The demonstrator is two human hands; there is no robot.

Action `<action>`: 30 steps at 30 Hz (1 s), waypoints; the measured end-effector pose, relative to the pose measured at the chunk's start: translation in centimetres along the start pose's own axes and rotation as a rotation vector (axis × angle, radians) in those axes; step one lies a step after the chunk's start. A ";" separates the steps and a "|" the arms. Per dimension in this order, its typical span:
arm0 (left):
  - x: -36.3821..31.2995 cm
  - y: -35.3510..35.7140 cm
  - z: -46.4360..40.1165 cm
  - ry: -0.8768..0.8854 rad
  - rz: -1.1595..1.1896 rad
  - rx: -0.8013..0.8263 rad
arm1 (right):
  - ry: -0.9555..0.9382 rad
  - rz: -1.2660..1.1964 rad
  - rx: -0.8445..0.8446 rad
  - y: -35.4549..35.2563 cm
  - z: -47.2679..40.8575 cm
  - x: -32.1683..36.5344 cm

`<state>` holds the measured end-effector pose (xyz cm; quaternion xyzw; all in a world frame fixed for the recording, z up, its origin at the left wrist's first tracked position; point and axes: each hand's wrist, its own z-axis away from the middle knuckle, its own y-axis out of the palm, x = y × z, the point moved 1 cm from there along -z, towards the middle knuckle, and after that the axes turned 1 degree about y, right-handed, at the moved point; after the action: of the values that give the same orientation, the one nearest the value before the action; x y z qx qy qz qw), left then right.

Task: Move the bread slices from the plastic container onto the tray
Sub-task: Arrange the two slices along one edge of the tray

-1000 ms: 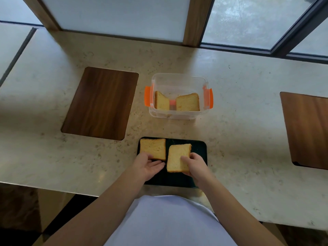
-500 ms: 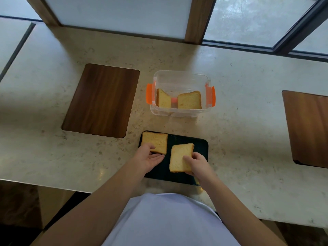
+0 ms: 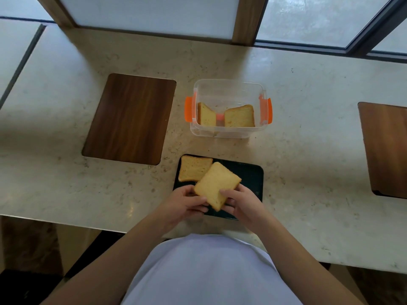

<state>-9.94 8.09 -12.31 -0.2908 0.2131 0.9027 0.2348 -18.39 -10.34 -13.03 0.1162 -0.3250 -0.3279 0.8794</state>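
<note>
A clear plastic container (image 3: pixel 229 84) with orange clips stands on the counter; two bread slices lean inside it, one at the left (image 3: pixel 206 114), one at the right (image 3: pixel 239 117). In front of it lies a black tray (image 3: pixel 251 177). One bread slice (image 3: pixel 193 168) lies flat on the tray's far left corner. A second slice (image 3: pixel 214 184) is lifted and tilted above the tray, overlapping the flat one. My left hand (image 3: pixel 185 202) and my right hand (image 3: pixel 241 202) both grip its near corner.
A dark wooden board (image 3: pixel 130 118) is set into the beige stone counter (image 3: pixel 308 161) to the left, another board (image 3: pixel 385 148) at the right edge. Windows with wooden posts run along the back. My white shirt fills the bottom.
The second slice lay flat on the tray under my right hand; now both hands hold it, raised and turned diagonally. My left hand has left the first slice.
</note>
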 end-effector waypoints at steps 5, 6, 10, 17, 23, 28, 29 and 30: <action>-1.1 -1.4 -0.3 0.124 -0.319 -0.125 | -0.091 0.273 -0.238 -0.9 -0.3 -0.6; -1.2 -1.6 -0.3 0.123 -0.358 -0.120 | -0.105 0.314 -0.251 -0.9 -0.4 -0.7; -1.5 -1.7 0.0 0.077 -0.324 -0.019 | -0.116 0.483 -0.259 -0.3 -0.7 -1.0; -1.1 -3.3 -0.7 0.055 -0.318 -0.106 | -0.064 0.652 -0.212 0.3 -0.7 -1.1; 0.6 -4.5 -1.7 0.103 -0.642 -0.401 | 0.009 0.793 -0.199 1.6 -1.1 -2.2; 1.2 -4.2 -1.9 0.183 -0.767 -0.440 | 0.080 0.889 -0.228 2.8 -1.6 -3.0; 1.2 -4.1 -1.8 0.185 -0.768 -0.431 | 0.093 0.900 -0.237 3.0 -1.7 -3.0; 1.2 -3.9 -1.8 0.189 -0.766 -0.421 | 0.098 0.905 -0.251 3.2 -1.8 -3.0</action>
<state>-7.90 10.65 -15.35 -0.4713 -0.0777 0.7438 0.4676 -17.37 -5.99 -14.59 -0.1288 -0.2590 0.0575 0.9555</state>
